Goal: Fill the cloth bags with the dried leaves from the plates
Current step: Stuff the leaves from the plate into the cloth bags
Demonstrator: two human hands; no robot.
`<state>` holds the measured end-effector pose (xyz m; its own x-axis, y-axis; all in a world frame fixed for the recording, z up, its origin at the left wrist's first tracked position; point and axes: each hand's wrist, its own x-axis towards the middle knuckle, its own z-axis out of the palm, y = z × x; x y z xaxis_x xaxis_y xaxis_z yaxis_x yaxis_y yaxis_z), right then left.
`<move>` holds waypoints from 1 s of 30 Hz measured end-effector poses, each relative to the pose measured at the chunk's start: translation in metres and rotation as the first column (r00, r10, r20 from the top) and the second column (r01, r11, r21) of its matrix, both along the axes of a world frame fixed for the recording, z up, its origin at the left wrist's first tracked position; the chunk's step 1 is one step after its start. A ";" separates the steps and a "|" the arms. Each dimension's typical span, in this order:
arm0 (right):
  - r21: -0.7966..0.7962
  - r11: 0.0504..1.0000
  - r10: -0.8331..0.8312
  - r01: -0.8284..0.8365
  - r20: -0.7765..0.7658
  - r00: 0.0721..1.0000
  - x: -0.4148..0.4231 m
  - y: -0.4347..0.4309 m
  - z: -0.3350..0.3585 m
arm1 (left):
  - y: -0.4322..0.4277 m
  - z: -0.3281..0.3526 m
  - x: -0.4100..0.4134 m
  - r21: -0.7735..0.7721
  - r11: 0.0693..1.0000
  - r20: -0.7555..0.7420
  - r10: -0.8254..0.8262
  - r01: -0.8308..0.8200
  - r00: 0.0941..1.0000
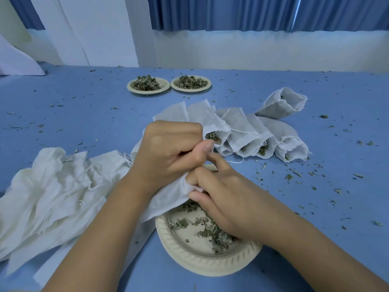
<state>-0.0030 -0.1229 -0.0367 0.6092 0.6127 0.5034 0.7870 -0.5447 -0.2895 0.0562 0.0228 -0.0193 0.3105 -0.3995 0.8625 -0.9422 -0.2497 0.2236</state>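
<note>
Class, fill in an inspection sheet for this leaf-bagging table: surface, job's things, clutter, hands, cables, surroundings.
Surface: blue table, flat, covered in a cloth-like sheet.
Job's things: near plate holds few leaves; far left plate and far right plate are heaped; filled bags lie in a row; empty bags are piled at left.
Clutter: leaf crumbs scattered widely.
Hands: left hand grips the held bag; right hand pinches its mouth above the near plate.
Cables: nothing seen.
Surroundings: blue curtains, white wall.
</note>
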 end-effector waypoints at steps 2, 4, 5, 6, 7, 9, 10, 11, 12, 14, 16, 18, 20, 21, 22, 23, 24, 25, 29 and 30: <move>0.030 0.999 0.040 -0.039 -0.030 0.999 0.000 -0.005 0.000 | 0.003 0.000 0.001 -0.037 0.999 -0.010 -0.011 0.010 1.000; 0.112 0.991 0.063 -0.071 0.072 0.995 0.001 -0.011 -0.001 | 0.005 0.000 0.001 -0.074 0.997 -0.033 -0.022 0.020 0.999; 0.162 0.984 0.046 -0.072 0.155 0.987 0.001 -0.013 -0.001 | 0.006 0.000 0.001 -0.085 0.996 -0.040 -0.021 0.017 0.999; 0.203 0.977 0.021 -0.065 0.213 0.977 0.002 -0.014 -0.001 | 0.005 0.000 0.000 -0.095 0.995 -0.043 -0.018 0.014 0.999; 0.216 0.975 0.006 -0.059 0.237 0.971 0.003 -0.014 -0.001 | 0.003 0.000 -0.001 -0.105 0.994 -0.044 -0.021 0.016 0.999; 0.139 0.989 0.020 -0.050 0.208 0.978 0.004 -0.009 -0.003 | -0.003 0.001 -0.005 -0.119 0.992 -0.049 -0.055 0.049 0.997; 0.070 0.996 0.036 -0.047 0.155 0.987 0.003 -0.005 -0.005 | -0.006 0.001 -0.007 -0.104 0.992 -0.046 -0.072 0.067 0.996; 0.002 0.999 0.049 -0.050 0.088 0.995 0.004 -0.001 -0.006 | -0.009 0.001 -0.008 -0.076 0.994 -0.038 -0.079 0.076 0.996; -0.047 0.997 0.057 -0.055 0.037 0.998 0.005 0.002 -0.007 | -0.010 0.001 -0.008 -0.041 0.996 -0.028 -0.080 0.079 0.996; -0.088 0.995 0.043 -0.039 0.046 0.998 0.008 0.005 -0.013 | -0.012 0.000 -0.008 0.004 0.997 -0.016 -0.082 0.082 0.996; -0.104 0.995 0.006 0.008 0.134 0.991 0.012 0.006 -0.015 | -0.010 0.000 -0.007 0.016 0.995 -0.020 -0.094 0.094 0.995; -0.100 0.994 -0.032 0.052 0.187 0.982 0.015 0.003 -0.015 | -0.007 -0.001 -0.006 0.054 0.995 -0.022 -0.083 0.084 0.996; 0.002 0.999 -0.046 0.047 0.131 0.990 0.015 -0.005 -0.008 | 0.000 -0.001 -0.003 0.103 0.995 0.000 -0.018 0.018 1.000; 0.113 0.993 -0.031 0.021 0.085 0.996 0.014 -0.012 -0.003 | 0.004 0.000 -0.001 0.105 0.994 0.014 0.019 -0.020 1.000; 0.250 0.968 -0.014 0.000 0.054 0.998 0.014 -0.019 0.002 | 0.009 0.000 0.000 0.092 0.994 0.024 0.056 -0.058 0.998; 0.366 0.931 -0.009 -0.005 0.035 0.999 0.014 -0.027 0.007 | 0.015 0.000 0.002 0.067 0.993 0.032 0.096 -0.098 0.995; 0.427 0.904 -0.022 0.013 0.015 1.000 0.015 -0.034 0.011 | 0.021 0.000 0.005 0.036 0.989 0.045 0.141 -0.142 0.989; 0.423 0.905 -0.040 0.053 -0.039 0.998 0.017 -0.039 0.014 | 0.027 0.000 0.007 0.007 0.981 0.064 0.191 -0.192 0.980; -0.059 0.987 -0.163 0.153 -0.442 0.882 0.025 -0.044 0.007 | 0.040 -0.001 0.012 -0.043 0.943 0.177 0.332 -0.329 0.927; -0.155 0.981 -0.172 0.114 -0.442 0.880 0.024 -0.039 0.000 | 0.042 -0.001 0.012 -0.044 0.941 0.201 0.337 -0.336 0.920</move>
